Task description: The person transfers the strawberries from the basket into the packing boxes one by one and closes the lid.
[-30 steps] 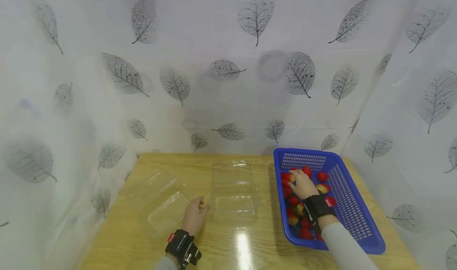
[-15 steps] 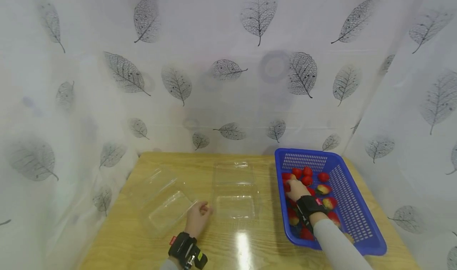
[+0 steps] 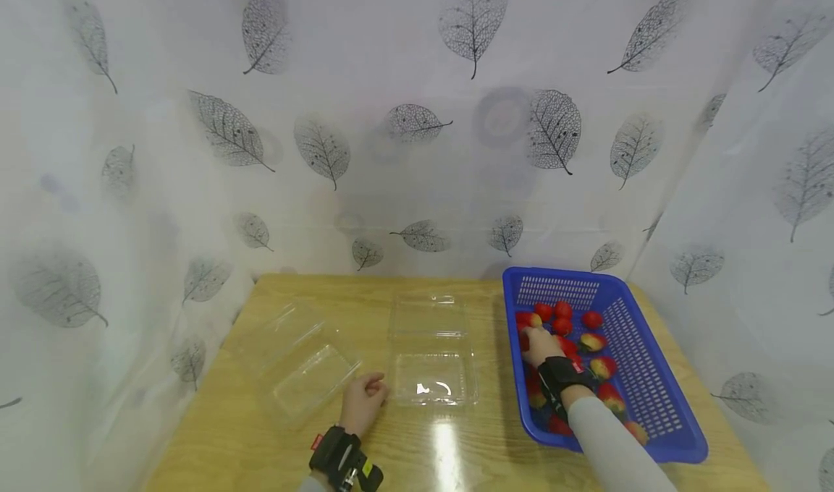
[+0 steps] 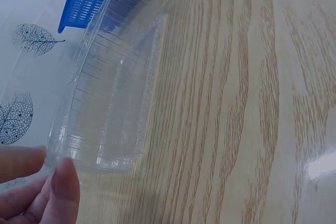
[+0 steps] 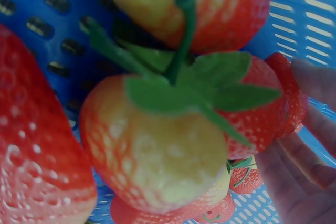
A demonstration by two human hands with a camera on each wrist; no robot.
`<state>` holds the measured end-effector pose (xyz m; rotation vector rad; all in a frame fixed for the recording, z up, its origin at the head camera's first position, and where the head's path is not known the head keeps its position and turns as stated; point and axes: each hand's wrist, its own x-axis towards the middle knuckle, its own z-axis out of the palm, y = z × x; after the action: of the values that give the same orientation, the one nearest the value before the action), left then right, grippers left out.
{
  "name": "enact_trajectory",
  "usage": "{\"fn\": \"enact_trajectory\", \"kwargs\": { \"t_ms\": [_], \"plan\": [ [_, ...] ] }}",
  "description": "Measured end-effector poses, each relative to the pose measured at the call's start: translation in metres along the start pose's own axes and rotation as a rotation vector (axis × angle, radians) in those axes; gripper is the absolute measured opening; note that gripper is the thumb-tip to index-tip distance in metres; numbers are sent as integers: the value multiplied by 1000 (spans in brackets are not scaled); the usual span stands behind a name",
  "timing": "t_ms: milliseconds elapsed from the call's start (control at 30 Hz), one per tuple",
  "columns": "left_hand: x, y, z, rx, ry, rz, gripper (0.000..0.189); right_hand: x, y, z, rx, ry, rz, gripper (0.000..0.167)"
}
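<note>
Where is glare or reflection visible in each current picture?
Head view: a bright streak on the wooden table, white glints on the clear plastic container at right; left wrist view: a pale glare patch on the table, by the right edge; right wrist view: small highlights on the red strawberry at far left.

Diffuse light filled the head view; a glare streak (image 3: 446, 450) whitened the worktop (image 3: 495, 445) at six o'clock. The left-wrist view was dimmer, its softer glare lying at four o'clock.
</note>
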<state>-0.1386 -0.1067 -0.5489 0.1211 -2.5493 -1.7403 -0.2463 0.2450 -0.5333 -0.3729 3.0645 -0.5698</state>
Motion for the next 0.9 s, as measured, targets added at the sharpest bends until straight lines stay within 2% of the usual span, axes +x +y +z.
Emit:
{"fn": "enact_trajectory", "kwargs": {
  "t_ms": [167, 267, 400, 533, 700, 900],
  "plan": [
    [1, 1, 0, -21, -3, -23, 29, -1, -1, 0, 2, -12, 34, 36],
    [0, 3, 0, -24, -1, -26, 29, -1, -1, 1, 29, -42, 80, 31],
    [-1, 4, -1, -21, 0, -20, 29, 0, 3, 4, 39, -42, 89, 27],
    [-1, 4, -1, -13, -1, -18, 29, -2, 3, 1, 60, -24, 107, 35],
    [-1, 3, -1, -9, -4, -20, 28, -3, 2, -12, 103, 24, 96, 41],
    [-2, 4, -2, -22, -5, -20, 29, -2, -4, -39, 136, 153, 77, 42]
  ]
}}
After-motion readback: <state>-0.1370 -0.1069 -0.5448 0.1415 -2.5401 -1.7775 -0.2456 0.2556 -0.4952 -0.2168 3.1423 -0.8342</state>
